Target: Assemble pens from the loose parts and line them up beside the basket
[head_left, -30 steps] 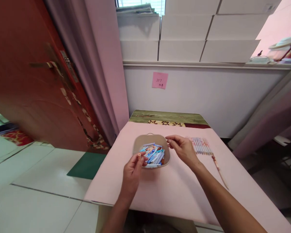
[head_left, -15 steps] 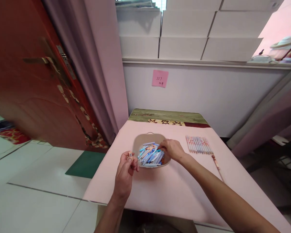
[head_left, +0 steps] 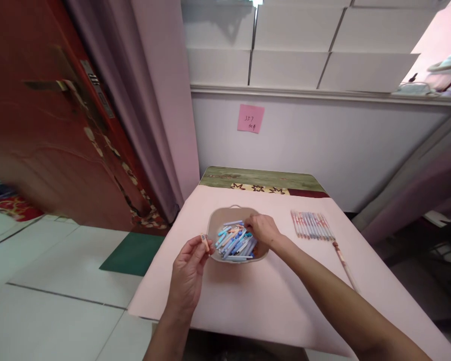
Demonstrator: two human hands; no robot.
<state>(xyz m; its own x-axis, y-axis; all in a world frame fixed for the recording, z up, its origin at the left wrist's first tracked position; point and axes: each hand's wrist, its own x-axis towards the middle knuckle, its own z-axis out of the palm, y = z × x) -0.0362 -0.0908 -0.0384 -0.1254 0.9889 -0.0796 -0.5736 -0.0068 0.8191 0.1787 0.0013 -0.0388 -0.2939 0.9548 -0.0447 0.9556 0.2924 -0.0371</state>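
A beige basket [head_left: 212,220] stands on the table, holding a heap of pen parts [head_left: 235,243], mostly blue, white and orange. My left hand [head_left: 190,260] is closed at the basket's near left side, pinching a small orange piece [head_left: 205,243] that looks like a pen cap. Over the basket's right rim reaches my right hand [head_left: 262,229], its fingertips pinched together among the pieces. Whatever those fingers grip is hidden. To the right lies a row of pens [head_left: 311,225] set side by side, with a single pen [head_left: 345,265] slanting toward me below the row's right end.
The table [head_left: 248,301] has a pale pink cover and a green patterned strip [head_left: 259,176] at its far edge. Behind it is a wall with a pink note [head_left: 250,119]. A red door [head_left: 41,125] and a purple curtain [head_left: 150,110] are on the left.
My left hand has turned, so the orange piece now shows more of its length. The right hand stays pinched in the basket with a small shift. The whole view has moved slightly.
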